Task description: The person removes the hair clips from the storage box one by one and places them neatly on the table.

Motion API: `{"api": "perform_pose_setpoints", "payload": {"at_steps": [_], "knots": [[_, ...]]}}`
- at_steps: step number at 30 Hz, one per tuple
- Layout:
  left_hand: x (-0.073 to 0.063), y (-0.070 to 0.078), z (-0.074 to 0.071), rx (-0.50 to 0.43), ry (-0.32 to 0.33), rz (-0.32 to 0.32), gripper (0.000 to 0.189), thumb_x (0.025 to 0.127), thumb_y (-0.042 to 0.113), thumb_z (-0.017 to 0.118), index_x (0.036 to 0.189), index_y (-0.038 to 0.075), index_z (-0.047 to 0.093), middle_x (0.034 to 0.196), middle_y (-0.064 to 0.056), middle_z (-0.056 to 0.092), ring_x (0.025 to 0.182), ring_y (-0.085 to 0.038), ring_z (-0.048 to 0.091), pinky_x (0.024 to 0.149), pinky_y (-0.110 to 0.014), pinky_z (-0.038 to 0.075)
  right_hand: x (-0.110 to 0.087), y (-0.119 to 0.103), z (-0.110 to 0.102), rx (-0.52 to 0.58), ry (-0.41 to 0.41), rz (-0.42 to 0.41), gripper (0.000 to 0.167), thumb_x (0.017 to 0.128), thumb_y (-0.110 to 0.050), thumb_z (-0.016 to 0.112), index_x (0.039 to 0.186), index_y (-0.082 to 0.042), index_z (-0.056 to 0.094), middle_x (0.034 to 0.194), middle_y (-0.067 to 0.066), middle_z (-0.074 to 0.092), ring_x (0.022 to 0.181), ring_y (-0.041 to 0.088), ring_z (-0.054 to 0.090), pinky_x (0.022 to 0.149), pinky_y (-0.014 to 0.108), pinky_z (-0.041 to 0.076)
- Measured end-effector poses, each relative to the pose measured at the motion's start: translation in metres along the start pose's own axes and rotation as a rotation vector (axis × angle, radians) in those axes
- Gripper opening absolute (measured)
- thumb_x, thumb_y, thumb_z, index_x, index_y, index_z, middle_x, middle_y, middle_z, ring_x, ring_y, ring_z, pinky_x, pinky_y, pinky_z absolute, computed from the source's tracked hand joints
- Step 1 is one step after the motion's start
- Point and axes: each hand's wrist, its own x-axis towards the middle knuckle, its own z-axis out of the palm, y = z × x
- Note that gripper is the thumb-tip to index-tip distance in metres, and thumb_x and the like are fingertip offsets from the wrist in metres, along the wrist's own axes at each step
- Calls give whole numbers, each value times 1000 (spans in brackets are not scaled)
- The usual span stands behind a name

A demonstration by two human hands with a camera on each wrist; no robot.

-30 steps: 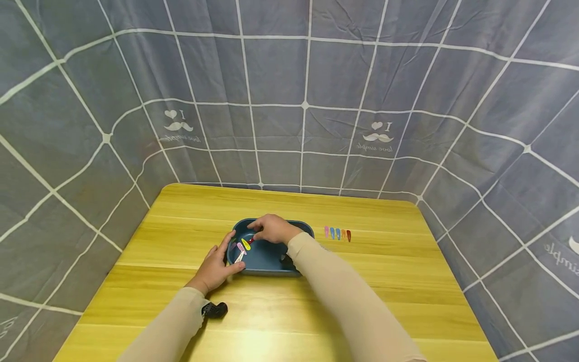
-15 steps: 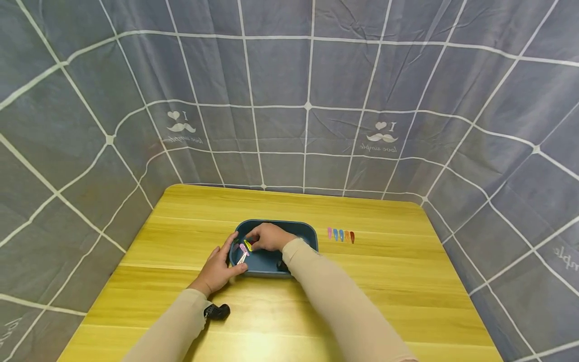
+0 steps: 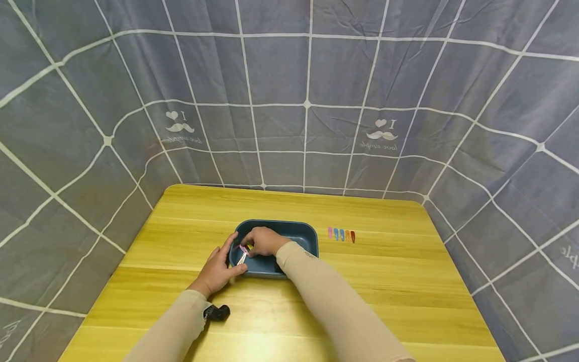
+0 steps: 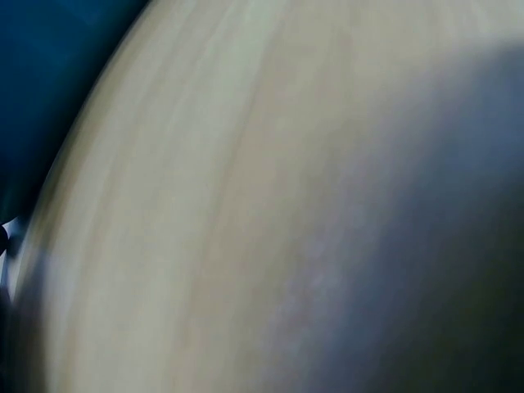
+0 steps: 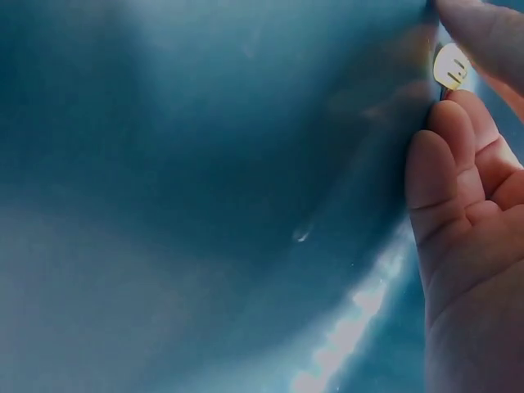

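A dark blue tray (image 3: 307,236) with rounded corners stands on the table. My left hand (image 3: 216,274) rests at its left end, thumb and fingers spread along the rim. Inside the tray, my right hand (image 3: 268,241) pinches a yellow hair clip (image 5: 452,67), whose rounded end shows between the thumb and curled fingers in the right wrist view. A pink hair clip (image 3: 243,248) lies right at those fingertips. Nearer the left thumb is a white hair clip (image 3: 242,258). The left wrist view shows mostly blurred table, with the tray wall (image 4: 57,74) at its upper left.
To the right of the tray, several hair clips lie in an upright row on the wooden table (image 3: 384,261): a pink one (image 3: 330,233), blue ones (image 3: 342,235), an orange one and a dark red one (image 3: 353,237). A grey checked curtain (image 3: 280,125) surrounds the table.
My right hand has shifted down and left inside the tray, from beside a dark red piece to the yellow hair clip. The left hand keeps its place on the rim.
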Motion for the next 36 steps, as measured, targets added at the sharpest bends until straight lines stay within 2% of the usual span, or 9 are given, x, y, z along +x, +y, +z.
{"api": "perform_pose_setpoints", "payload": {"at_steps": [6,11,14,19,26,36], "knots": [[1,-4,1,-2,15,5,97,95,46,75,170,29,16,170,-23,33,153,-65,19,114,-81,30,1,-1,1,17,1,4,39,93,-14,81,132,-19,76,105,-4,74,85,5,58,79,18,52],[1,-3,2,13,23,12,97,94,49,75,170,28,17,168,-23,36,152,-64,24,112,-80,34,1,-3,0,39,6,-3,39,92,-22,83,130,-15,77,104,-6,76,81,5,59,76,18,51],[1,-2,1,13,21,10,97,94,50,75,170,28,17,168,-24,36,152,-64,22,112,-81,32,2,-4,1,18,12,6,36,94,-27,82,128,-16,78,108,-6,77,84,5,61,80,19,53],[1,-1,1,5,8,5,97,95,47,75,170,28,16,170,-24,32,153,-66,16,114,-82,28,3,-5,1,-35,18,27,29,97,-25,79,125,-20,79,114,-6,78,95,6,66,89,21,55],[2,-1,1,12,10,8,98,95,48,75,170,29,16,169,-24,33,153,-67,16,114,-82,28,4,-5,1,-34,30,38,24,97,-21,78,121,-21,81,109,-7,78,93,6,67,87,22,56],[0,-2,2,10,6,3,96,96,47,74,170,29,15,170,-23,32,153,-67,16,115,-82,26,5,-4,3,-56,50,23,22,99,-17,74,119,-22,82,115,-5,76,105,10,68,94,25,56]]}}
